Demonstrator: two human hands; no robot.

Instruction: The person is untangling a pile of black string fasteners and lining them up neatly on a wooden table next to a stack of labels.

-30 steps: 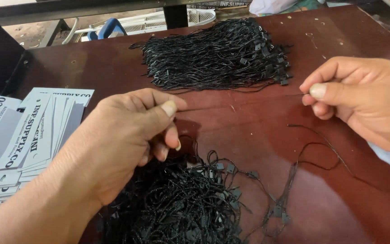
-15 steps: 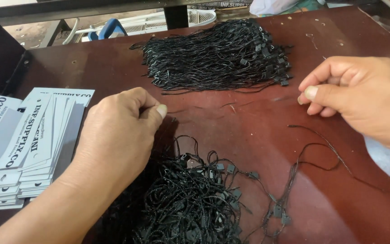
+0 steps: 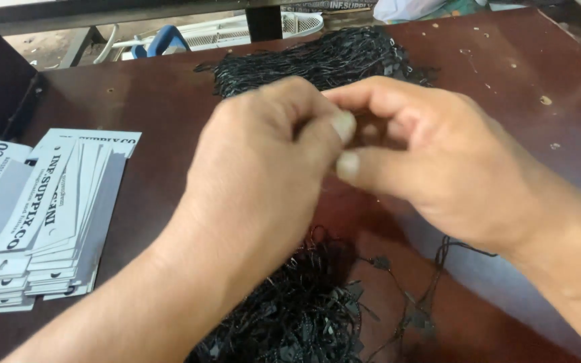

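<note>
We count two hands over a dark reddish-brown table (image 3: pixel 506 74): the left hand (image 3: pixel 263 175) and the right hand (image 3: pixel 438 161), meeting above the middle of the table. Two heaps of black string loops: a far heap (image 3: pixel 317 60) beyond the knuckles, laid fairly straight and bundled, and a near heap (image 3: pixel 290 316) below the wrists, loose and tangled. A few single loops (image 3: pixel 432 296) trail off the near heap to the right, each with a small black plastic clasp. One fanned stack of white card tags (image 3: pixel 55 215) lies at the left, printed in black, each with a punched hole at its near end; more pale cards sit at the far left edge.

The strings look thin, matt black, cord-like, with small lock pieces.

Both hands have their fingers curled in. The left thumb (image 3: pixel 341 128) and the right thumb (image 3: pixel 347 165) nearly touch, tips pressed toward the forefingers in a pinch. Whatever sits between the fingertips is hidden; we cannot tell whether a string is held there. The near heap lies just under the left wrist, clear of the fingertips; the far heap lies behind both hands, partly covered by them.
</note>
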